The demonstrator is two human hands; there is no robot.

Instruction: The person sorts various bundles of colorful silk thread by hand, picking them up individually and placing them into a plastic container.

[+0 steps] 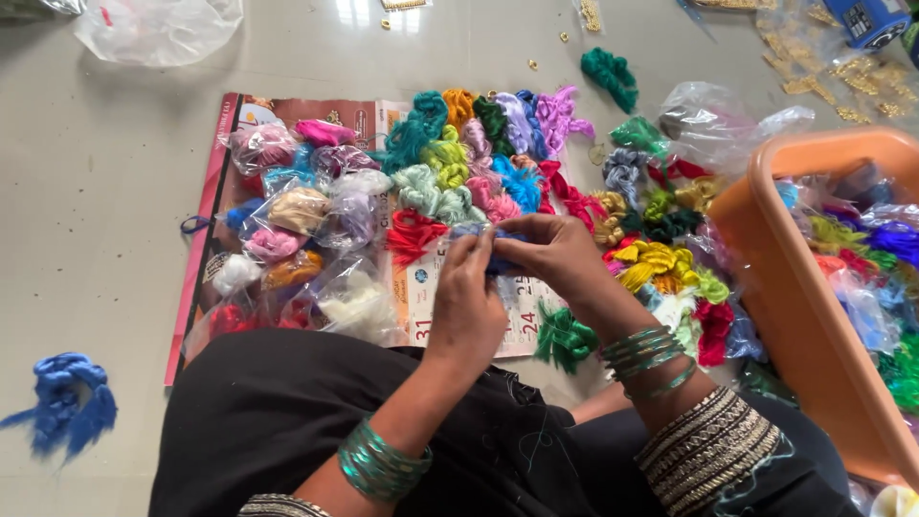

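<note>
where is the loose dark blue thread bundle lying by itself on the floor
In the head view, the loose dark blue thread bundle lies on the grey floor at far lower left, left of the person's black-clothed lap and the calendar sheet's red edge.

Bags: we see small clear plastic packets (316, 206) of coloured thread just left of our left hand (466, 304).
Calendar: white-and-red printed sheet (522, 321) under both hands.
Far bag: crumpled clear bag (158, 29), well beyond, left.

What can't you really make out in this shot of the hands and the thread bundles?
Head view only:
- Blue thread: mostly hidden between the left hand and right hand, so its shape is unclear.
- Orange tub: cut off by the right edge.
- Calendar sheet: largely covered by thread bundles and bags.
- Gold bits at top right: too small to identify.
</note>
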